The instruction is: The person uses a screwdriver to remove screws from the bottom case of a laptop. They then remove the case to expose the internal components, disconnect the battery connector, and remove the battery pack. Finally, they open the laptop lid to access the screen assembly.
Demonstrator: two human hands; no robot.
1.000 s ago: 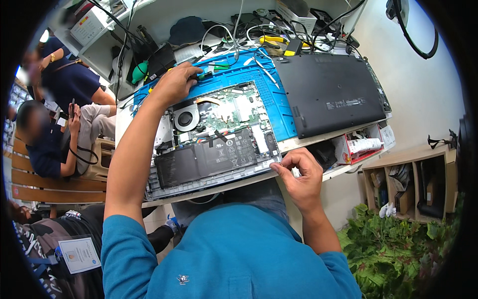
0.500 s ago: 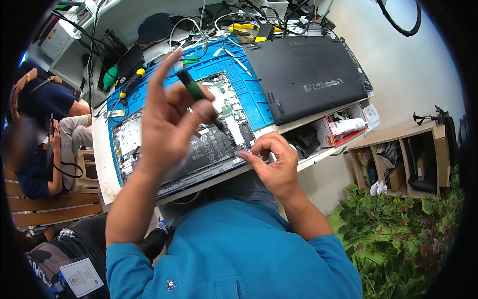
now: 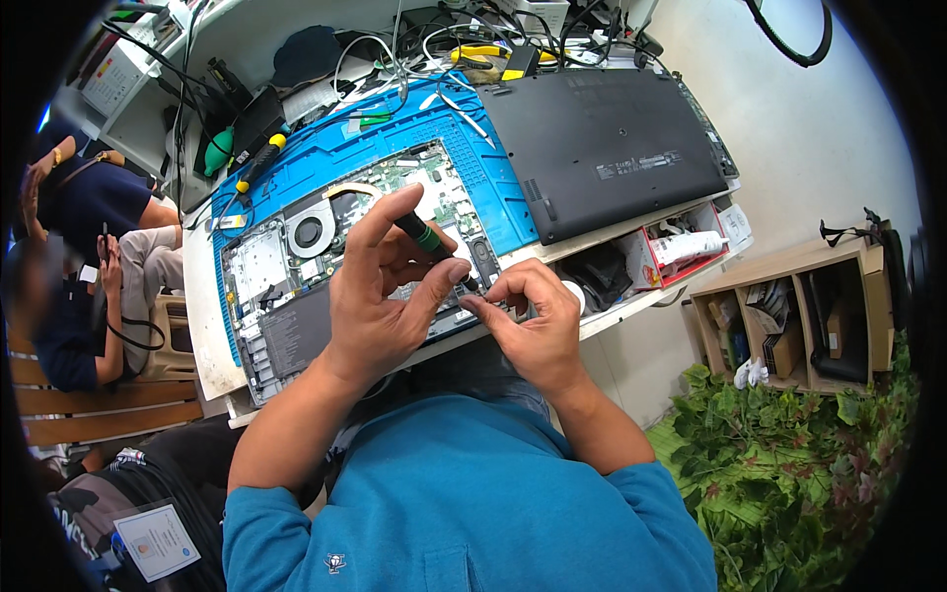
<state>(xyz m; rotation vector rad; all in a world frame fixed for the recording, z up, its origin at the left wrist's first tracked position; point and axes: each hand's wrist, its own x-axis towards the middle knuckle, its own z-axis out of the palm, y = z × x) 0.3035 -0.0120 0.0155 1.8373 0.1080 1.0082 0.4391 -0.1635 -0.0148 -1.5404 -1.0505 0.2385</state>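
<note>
My left hand (image 3: pixel 380 311) grips a green and black screwdriver (image 3: pixel 422 233), slanting it down toward the right, with the forefinger raised. Its tip meets the fingertips of my right hand (image 3: pixel 541 326), which are pinched together; whatever is between them is too small to make out. Both hands are over the front right part of an opened laptop (image 3: pixel 258 353). Inside it show a round fan (image 3: pixel 311 233), a dark battery (image 3: pixel 298 331) and a green circuit board (image 3: pixel 454 202). My left hand hides part of the middle.
Under the laptop lies a blue work mat (image 3: pixel 515 212). A black laptop bottom cover (image 3: pixel 592 138) rests to the right, above a red and white box (image 3: pixel 681 252) of supplies. Cables, pliers (image 3: pixel 483 51) and a yellow-black screwdriver (image 3: pixel 261 163) lie behind. Two people (image 3: pixel 89 266) sit at left.
My left hand has moved right and down with the screwdriver, bringing its tip to my right fingertips. The fan and more of the laptop's left side now show. My right hand has barely moved.
</note>
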